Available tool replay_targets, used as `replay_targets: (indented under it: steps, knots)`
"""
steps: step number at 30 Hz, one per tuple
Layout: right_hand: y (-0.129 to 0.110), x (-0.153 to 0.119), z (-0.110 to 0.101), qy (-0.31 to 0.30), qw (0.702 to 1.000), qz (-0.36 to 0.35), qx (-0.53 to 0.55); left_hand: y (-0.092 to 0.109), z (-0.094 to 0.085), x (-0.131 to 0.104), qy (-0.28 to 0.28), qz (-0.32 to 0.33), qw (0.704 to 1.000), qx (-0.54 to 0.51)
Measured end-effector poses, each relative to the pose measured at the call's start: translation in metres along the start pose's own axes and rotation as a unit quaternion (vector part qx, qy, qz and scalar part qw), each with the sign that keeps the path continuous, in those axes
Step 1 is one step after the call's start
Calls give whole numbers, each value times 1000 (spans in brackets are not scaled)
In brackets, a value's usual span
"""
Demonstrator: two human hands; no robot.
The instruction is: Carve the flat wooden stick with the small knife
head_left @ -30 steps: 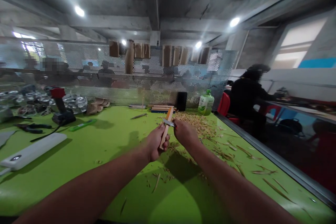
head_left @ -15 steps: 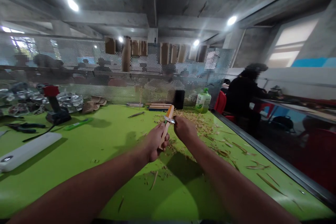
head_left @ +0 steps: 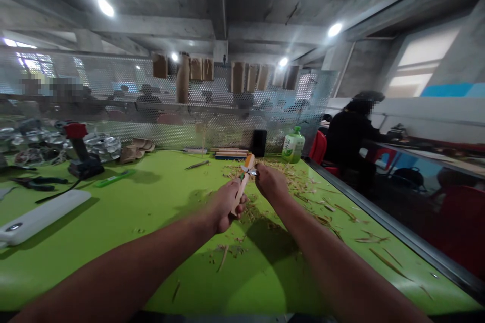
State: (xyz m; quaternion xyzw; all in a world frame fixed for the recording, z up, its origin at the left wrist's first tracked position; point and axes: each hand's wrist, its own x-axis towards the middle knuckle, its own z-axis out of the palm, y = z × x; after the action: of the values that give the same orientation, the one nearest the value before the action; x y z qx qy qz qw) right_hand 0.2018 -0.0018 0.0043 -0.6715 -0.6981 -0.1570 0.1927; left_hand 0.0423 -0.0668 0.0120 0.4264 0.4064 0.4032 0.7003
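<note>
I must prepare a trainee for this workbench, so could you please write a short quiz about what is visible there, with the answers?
1. True or false: the left hand grips the wooden strip while the right hand holds the metal blade.

2. Which thing stands to the right of the upright black object?
a) pliers
b) bottle
c) power drill

3. Fill in the colour: wood shavings lie scattered on the ____ tabletop.

Key: 1 true; 2 b; 3 green.
</note>
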Motion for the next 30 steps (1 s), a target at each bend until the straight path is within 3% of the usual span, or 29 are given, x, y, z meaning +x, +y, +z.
replay_targets:
  steps: [3, 4, 6, 7, 9, 12, 14, 18, 26, 30]
  knots:
    - [25, 7, 0, -27, 992, 112, 42, -3, 5, -15, -32, -14, 999, 15]
    - [37, 9, 0, -47, 983, 168, 62, -6, 6, -21, -71, -14, 997, 23]
    - [60, 13, -3, -53, 974, 214, 58, -10, 9, -29, -156, -1, 988, 21]
    - [68, 15, -4, -52, 969, 232, 59, -11, 9, -30, -170, 4, 985, 19]
    - [73, 17, -4, -39, 968, 241, 63, -10, 6, -24, -139, -1, 990, 7]
    - [56, 16, 0, -37, 974, 211, 78, -4, -3, -7, -47, -13, 998, -31]
    - [37, 13, 4, -45, 981, 172, 82, 0, -9, 3, -17, 2, 999, -47]
    - [11, 3, 4, -29, 991, 106, 77, 2, -12, 11, -8, 25, 999, -33]
    - [-15, -14, -5, -33, 999, -17, 23, -5, -15, 17, 4, 38, 999, -19]
    - [-18, -14, -4, -46, 999, -20, 5, -5, -11, 14, 14, 34, 999, -13]
